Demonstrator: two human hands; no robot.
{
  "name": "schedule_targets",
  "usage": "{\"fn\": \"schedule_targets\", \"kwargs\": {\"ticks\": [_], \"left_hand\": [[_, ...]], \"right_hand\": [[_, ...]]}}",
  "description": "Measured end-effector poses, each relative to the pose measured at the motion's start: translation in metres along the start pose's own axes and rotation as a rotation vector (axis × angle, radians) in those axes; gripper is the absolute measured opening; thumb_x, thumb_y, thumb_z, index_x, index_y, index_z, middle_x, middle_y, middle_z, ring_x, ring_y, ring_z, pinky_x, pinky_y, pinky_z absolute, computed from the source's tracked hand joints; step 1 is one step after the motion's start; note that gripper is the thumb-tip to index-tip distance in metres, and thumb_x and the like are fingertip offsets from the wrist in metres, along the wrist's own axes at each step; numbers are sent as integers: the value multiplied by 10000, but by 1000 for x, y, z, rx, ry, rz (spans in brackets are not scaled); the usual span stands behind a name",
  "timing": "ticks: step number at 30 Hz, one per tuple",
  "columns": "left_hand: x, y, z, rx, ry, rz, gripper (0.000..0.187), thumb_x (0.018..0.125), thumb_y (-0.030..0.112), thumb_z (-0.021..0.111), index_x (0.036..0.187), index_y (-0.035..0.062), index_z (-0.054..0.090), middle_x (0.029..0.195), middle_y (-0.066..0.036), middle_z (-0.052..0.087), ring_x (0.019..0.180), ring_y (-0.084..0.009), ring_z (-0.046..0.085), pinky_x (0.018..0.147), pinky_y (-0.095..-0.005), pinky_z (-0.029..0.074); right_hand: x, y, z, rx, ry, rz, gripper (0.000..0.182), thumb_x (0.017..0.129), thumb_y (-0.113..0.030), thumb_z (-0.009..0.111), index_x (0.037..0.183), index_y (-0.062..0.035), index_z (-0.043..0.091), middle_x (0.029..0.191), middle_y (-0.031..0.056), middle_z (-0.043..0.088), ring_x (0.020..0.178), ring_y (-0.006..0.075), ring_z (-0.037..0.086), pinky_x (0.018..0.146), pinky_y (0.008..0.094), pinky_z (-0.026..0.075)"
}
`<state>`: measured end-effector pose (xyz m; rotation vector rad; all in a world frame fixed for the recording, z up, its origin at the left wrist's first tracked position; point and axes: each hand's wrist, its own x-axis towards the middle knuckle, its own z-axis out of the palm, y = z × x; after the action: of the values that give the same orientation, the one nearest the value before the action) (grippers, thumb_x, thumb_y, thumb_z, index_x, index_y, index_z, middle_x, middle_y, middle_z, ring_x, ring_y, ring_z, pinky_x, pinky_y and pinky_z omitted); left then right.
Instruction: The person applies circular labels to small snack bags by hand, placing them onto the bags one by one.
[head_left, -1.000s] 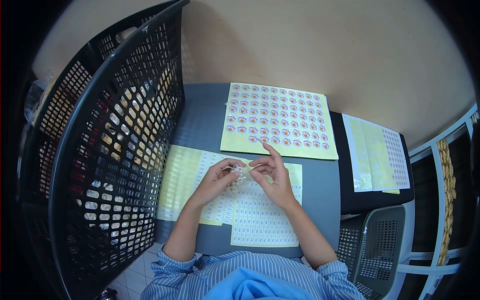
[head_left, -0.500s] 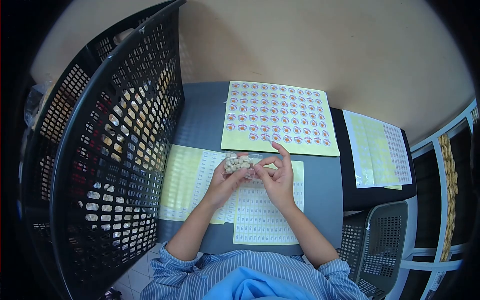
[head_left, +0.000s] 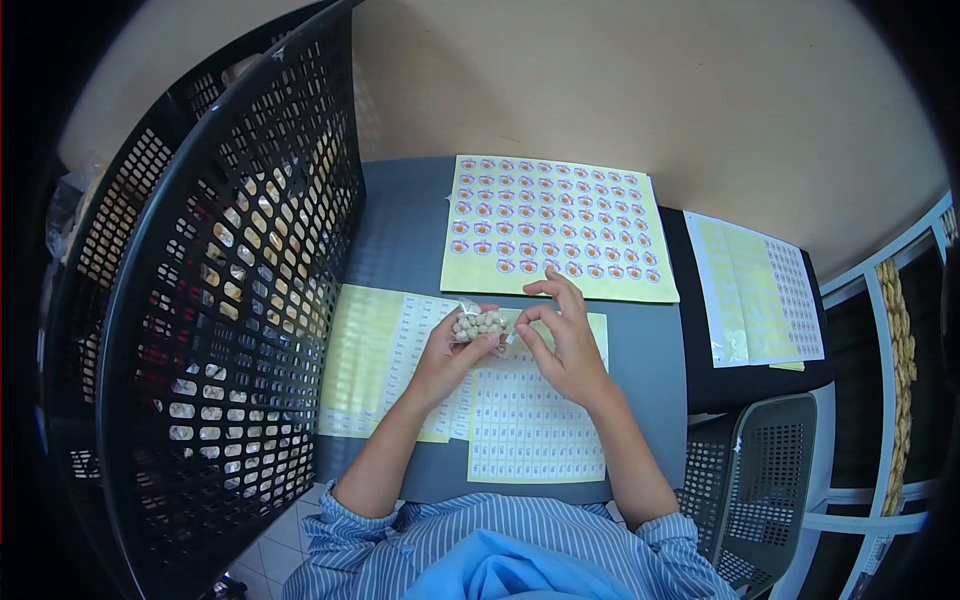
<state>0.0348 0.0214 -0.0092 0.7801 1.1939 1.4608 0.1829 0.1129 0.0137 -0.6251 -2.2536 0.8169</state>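
My left hand (head_left: 443, 362) is closed on a small clear plastic bag (head_left: 477, 325) of pale round pieces, with its thumb pressed along the bag's lower side. Just to the right of the bag, my right hand (head_left: 572, 352) pinches a small white label (head_left: 511, 338) between thumb and a fingertip; its other fingers reach up. Under both hands lie yellow-backed sheets of small white printed labels, one in front (head_left: 535, 430) and one at the left (head_left: 360, 350). Beyond them is a sheet of round orange-and-pink stickers (head_left: 560, 283), its lower left spots bare.
A large black perforated basket (head_left: 240, 150) holding packed goods stands tilted along the left side of the grey table (head_left: 400, 190). Another sticker sheet (head_left: 740, 290) rests on a black surface at the right. Below it is a grey basket (head_left: 775, 480). A wall rises behind the table.
My right hand has drawn slightly right, away from the bag, and its fingers have spread more. The white label now shows at its fingertips. My left hand still holds the bag.
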Motion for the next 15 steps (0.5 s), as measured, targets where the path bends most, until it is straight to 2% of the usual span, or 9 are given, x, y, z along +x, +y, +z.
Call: {"fn": "schedule_targets", "kwargs": {"ticks": [1, 8, 10, 15], "left_hand": [[0, 0, 0, 10, -6, -16, 356, 831, 74, 568, 1157, -4, 448, 1004, -80, 577, 893, -140, 592, 752, -254, 500], [0, -1, 1, 22, -47, -33, 371, 799, 37, 596, 1140, -2, 455, 1012, -75, 574, 904, -126, 577, 782, -255, 493], [0, -2, 0, 20, -53, -24, 378, 791, 25, 601, 1138, -1, 453, 1019, -77, 571, 912, -125, 573, 793, -256, 488], [1, -5, -1, -3, -72, 7, 404, 772, -1, 613, 1140, 5, 447, 1028, -81, 565, 925, -122, 565, 812, -255, 477]], "right_hand": [[0, -1, 0, -45, -28, -22, 58, 792, -93, 558, 790, -38, 539, 1087, 123, 461, 1228, 347, 295, 975, 434, 292], [1, -3, -1, -98, -64, -59, 76, 787, -93, 566, 775, -24, 536, 1109, 124, 462, 1225, 345, 300, 973, 441, 296], [0, -2, 0, -82, -80, -41, 59, 782, -92, 579, 783, -49, 539, 1122, 104, 460, 1236, 344, 284, 980, 452, 284], [0, -5, 1, -124, -54, -55, 64, 758, -76, 603, 771, -52, 546, 1101, 95, 475, 1222, 338, 311, 970, 448, 306]]}}
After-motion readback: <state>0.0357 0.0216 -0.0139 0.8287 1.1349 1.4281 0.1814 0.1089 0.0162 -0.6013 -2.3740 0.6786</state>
